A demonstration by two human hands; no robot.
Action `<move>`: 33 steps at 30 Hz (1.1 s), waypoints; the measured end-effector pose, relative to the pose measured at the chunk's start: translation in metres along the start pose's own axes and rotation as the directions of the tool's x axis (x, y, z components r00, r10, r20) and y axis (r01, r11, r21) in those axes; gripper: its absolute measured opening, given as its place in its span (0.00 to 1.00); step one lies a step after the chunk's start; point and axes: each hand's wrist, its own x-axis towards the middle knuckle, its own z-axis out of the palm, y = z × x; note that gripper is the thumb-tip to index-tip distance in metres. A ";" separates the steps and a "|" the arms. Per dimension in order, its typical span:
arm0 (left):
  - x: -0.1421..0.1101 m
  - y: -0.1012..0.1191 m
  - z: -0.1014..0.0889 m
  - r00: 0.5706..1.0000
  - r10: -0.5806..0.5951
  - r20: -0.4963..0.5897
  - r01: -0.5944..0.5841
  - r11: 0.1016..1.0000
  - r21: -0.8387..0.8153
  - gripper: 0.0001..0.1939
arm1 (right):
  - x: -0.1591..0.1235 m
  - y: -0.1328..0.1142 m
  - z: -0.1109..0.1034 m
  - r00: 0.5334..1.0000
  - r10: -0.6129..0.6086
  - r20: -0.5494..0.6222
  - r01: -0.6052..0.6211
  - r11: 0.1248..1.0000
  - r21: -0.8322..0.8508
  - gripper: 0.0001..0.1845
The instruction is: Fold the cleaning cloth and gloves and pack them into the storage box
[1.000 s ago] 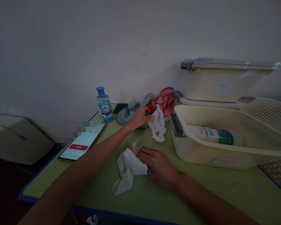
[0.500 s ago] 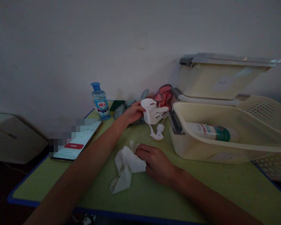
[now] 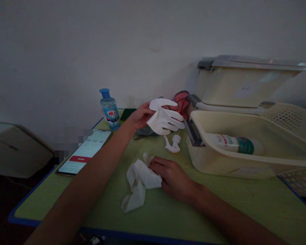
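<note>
My left hand (image 3: 140, 116) pinches the near edge of a white hand-shaped piece (image 3: 163, 117) with several finger-like prongs, holding it above the back of the table. Below that piece lies a small white curved part (image 3: 172, 144) resembling a pump nozzle. Grey mesh fabric (image 3: 146, 132) shows partly behind my left hand. Nearer me, the curled fingers of my right hand (image 3: 172, 175) grip one side of a crumpled white wipe (image 3: 140, 182); the rest of it spreads over the green tabletop (image 3: 104, 211).
A blue-capped bottle of clear liquid (image 3: 110, 110) and a lit phone (image 3: 85, 153) are on the left. Pink cloth (image 3: 181, 103) leans by the wall. To the right, a cream bin (image 3: 219, 166) with its lid raised (image 3: 242, 85) contains a white-and-green bottle (image 3: 233, 143).
My left hand has raised and turned the white hand-shaped piece, so its prongs now spread to the right. My right hand stays on the wipe, almost unmoved.
</note>
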 end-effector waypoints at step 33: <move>0.018 -0.025 0.013 0.878 0.470 0.086 -0.086 -0.022 0.996 0.20 | 0.001 -0.001 0.000 0.999 0.040 0.010 -0.040 0.999 0.017 0.16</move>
